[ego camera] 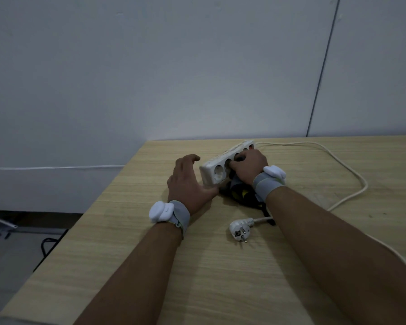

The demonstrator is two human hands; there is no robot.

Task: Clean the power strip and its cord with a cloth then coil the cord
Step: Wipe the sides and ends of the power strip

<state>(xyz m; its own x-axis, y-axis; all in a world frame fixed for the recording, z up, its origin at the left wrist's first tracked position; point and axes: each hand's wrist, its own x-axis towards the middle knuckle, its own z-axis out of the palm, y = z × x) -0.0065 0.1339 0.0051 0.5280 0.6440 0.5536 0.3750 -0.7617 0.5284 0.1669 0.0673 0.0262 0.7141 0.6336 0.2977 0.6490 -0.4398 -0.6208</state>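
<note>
The white power strip [225, 164] lies tilted on its long edge near the far side of the wooden table [127, 242], its sockets facing the person; four round sockets show, the two at the left end empty, the others partly covered. The right hand [247, 166] lies over the middle of the strip with its fingers curled, pressing a dark cloth [240, 192] against the socket face; most of the cloth bunches on the table below the wrist, showing a yellow patch. The left hand [189, 181] stands just beside the strip's left end, fingers relaxed and arched, gripping nothing; its thumb reaches to the strip's lower corner, and whether it touches is unclear. Both wrists wear grey bands with white pads. The pale cord [352, 174] leaves the strip's far right end, loops loosely out across the table to the right, uncoiled, and passes under the right forearm. Its white plug [238, 229] lies flat between the two forearms, pins pointing toward the person. Behind the table stands a plain grey wall [174, 66]
</note>
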